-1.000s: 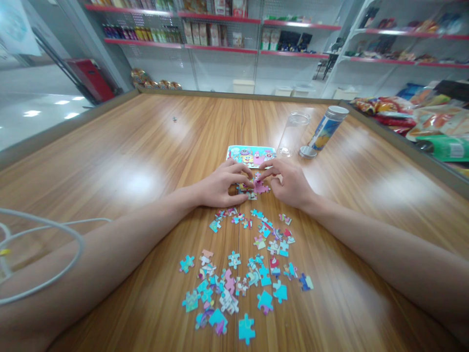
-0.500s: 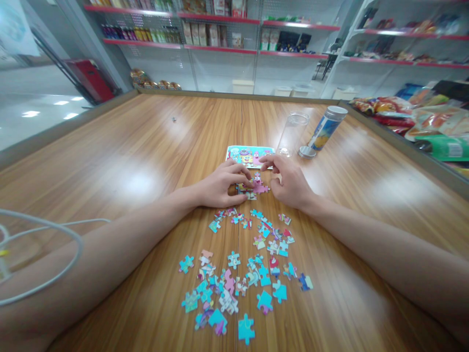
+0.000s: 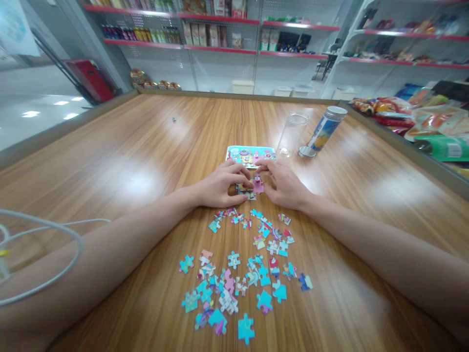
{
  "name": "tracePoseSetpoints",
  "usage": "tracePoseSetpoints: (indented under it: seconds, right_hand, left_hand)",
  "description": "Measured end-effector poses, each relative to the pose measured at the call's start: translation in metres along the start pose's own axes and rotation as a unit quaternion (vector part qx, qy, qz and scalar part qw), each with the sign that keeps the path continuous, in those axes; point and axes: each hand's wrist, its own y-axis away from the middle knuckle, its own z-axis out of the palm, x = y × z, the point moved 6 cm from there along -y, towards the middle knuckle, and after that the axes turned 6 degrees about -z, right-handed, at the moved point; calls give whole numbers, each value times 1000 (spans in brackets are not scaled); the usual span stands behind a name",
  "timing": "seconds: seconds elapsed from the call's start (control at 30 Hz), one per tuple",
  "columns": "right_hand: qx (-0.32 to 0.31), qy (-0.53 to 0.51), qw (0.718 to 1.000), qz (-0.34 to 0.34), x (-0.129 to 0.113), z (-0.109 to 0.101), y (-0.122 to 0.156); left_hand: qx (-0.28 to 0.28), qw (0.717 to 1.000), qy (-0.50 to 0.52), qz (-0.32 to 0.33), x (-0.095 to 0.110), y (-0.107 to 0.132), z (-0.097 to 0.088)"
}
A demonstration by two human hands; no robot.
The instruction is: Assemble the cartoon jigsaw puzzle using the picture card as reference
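Observation:
A small patch of joined puzzle pieces, with yellow and pink parts, lies flat between my two hands. My left hand is curled at its left side, fingertips on the patch and thumb at its near edge. On the other side, my right hand spans the pink part, index finger at the far edge and thumb over the near right. Both hands partly cover the patch. Just beyond it lies a cartoon picture card. Loose puzzle pieces are scattered nearer to me, several touching or overlapping.
Behind my right hand stand a clear plastic jar and a blue-labelled canister, with a metal lid by them. A white cable loops over my left forearm. Packaged goods are heaped past the table's right edge.
My right hand has moved left and lowered its fingers onto the pink part of the joined pieces. My left hand and the loose pieces have stayed put.

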Motion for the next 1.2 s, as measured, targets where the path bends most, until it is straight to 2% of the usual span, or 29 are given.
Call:
tracePoseSetpoints:
  seconds: [0.1, 0.33, 0.67, 1.2]
  right_hand:
    - [-19, 2, 1000, -3, 1, 3, 0]
    - [-13, 20, 1000, -9, 1, 3, 0]
    - [39, 37, 999, -2, 1, -5, 0]
    - [48, 37, 998, 15, 3, -7, -1]
  left_hand:
    - [0, 1000, 0, -6, 0, 0, 0]
    - [4, 1000, -16, -10, -1, 0, -1]
    - [6, 1000, -12, -8, -1, 0, 0]
    - [-13, 999, -36, -3, -4, 0, 4]
